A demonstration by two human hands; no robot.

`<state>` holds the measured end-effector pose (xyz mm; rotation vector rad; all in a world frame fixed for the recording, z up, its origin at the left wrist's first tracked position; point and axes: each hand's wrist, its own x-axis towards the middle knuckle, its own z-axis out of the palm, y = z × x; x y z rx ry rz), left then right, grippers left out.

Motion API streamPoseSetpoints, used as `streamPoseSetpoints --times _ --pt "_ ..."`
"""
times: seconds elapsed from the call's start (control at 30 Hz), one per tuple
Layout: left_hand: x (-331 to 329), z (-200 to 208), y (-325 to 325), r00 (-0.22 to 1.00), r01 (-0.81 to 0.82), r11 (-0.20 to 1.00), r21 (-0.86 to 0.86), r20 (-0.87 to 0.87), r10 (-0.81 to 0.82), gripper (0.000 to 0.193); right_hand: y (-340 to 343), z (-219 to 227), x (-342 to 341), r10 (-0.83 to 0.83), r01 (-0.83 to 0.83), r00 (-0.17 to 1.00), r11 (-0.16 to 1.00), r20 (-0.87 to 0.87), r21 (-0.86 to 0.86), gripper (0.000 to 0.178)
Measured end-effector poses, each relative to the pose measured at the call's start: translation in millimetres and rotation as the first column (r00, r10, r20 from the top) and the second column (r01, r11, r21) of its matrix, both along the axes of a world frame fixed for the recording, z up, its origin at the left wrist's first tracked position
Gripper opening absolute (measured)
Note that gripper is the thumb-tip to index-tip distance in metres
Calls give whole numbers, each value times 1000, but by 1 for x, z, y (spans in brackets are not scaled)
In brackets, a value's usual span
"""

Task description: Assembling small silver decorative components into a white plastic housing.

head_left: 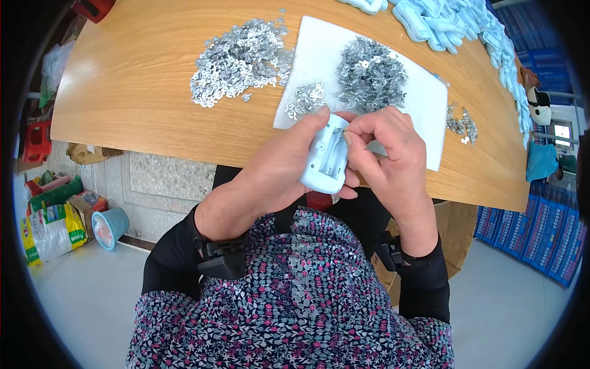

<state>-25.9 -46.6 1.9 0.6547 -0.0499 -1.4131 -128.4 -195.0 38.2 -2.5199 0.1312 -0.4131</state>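
Observation:
My left hand (286, 147) is wrapped round a light blue plastic battery housing (319, 179), its open compartment facing up. Shiny metal contacts show at the compartment's two ends. The thumb and forefinger of my right hand (393, 147) pinch a small metal battery contact (338, 131) at the far end of the compartment; the fingertips partly cover it. Just beyond my hands, a white foam sheet (318, 46) bears a heaped pile of spring contacts (372, 75) and a smaller cluster of flat metal contacts (305, 100).
A broad pile of flat metal pieces (239, 61) lies on the wooden table (135, 80), left of the foam. A few contacts (463, 125) lie to its right. Many light blue housings (439, 21) heap at the far right. A cardboard box (458, 237) stands below the table edge.

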Motion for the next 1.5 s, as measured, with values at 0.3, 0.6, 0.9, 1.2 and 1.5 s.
streamPoseSetpoints --times 0.3,0.6,0.9,1.2,1.5 --pt "-2 0 -2 999 10 997 75 42 -13 52 6 7 -2 -12 20 999 980 39 -199 16" --pt "-3 1 -1 996 13 995 101 89 -22 54 3 2 -16 26 -9 997 973 69 -230 31" --pt "-5 3 0 991 36 999 3 128 -36 53 15 6 -19 -176 214 977 767 -123 605 25" --pt "-3 -4 3 639 17 999 51 768 -50 42 0 2 -29 -119 301 952 550 -283 779 27" --pt "-4 -5 -2 345 11 999 -45 938 38 46 -3 9 -33 -122 326 944 500 -307 802 28"
